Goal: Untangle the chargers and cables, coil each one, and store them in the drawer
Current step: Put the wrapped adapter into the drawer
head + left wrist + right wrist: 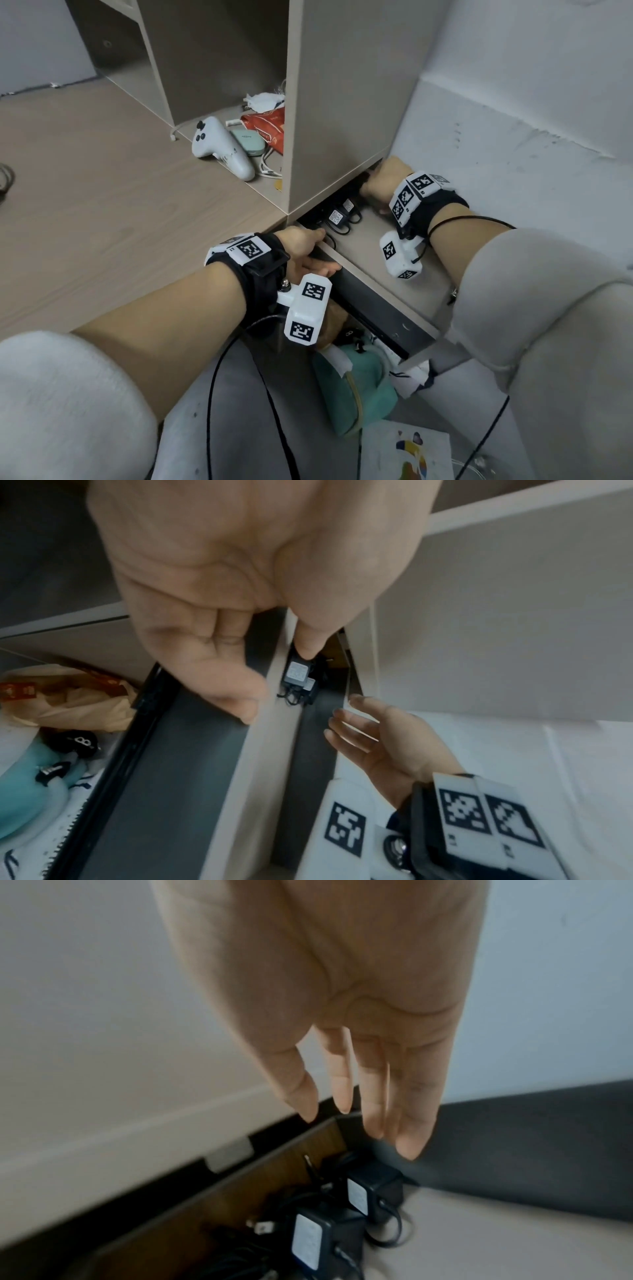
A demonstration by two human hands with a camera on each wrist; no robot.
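The drawer (pixel 373 250) stands pulled out under the beige cabinet. At its back lie two black chargers (pixel 337 216) with white labels and dark coiled cables; the chargers (pixel 310 1240) also appear in the right wrist view. My left hand (pixel 308 250) straddles the drawer's left wall, thumb over the top edge toward a charger (pixel 296 673), fingers (pixel 222 685) loosely extended along the dark outer side. My right hand (pixel 380 181) reaches into the drawer's back right corner under the cabinet; its fingers (pixel 373 1096) hang straight above the chargers and hold nothing.
A white game controller (pixel 219 147), a mint case (pixel 248 142) and a red packet (pixel 270 128) sit in the open cubby above. Below the drawer lie a teal bag (pixel 352 387) and a paper bag (pixel 68 699). A printed booklet (pixel 407 452) lies nearest me.
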